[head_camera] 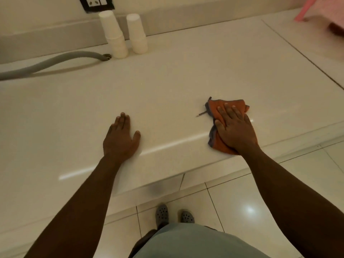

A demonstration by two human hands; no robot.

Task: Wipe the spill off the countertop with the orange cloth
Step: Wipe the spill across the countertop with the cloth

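The orange cloth [224,107], edged in grey-blue, lies crumpled on the white countertop [167,86] near its front edge at the right. My right hand [235,129] presses flat on top of it, fingers spread, covering most of the cloth. A dark thread trails from the cloth's left corner. My left hand [121,138] rests palm down on the bare countertop to the left, holding nothing. I cannot make out any spill on the surface.
Two stacks of white paper cups [115,36] [137,34] stand upside down at the back by the wall. A grey hose [50,62] runs along the back left. A pink object [323,10] sits at the far right corner. Tiled floor lies below the counter's front edge.
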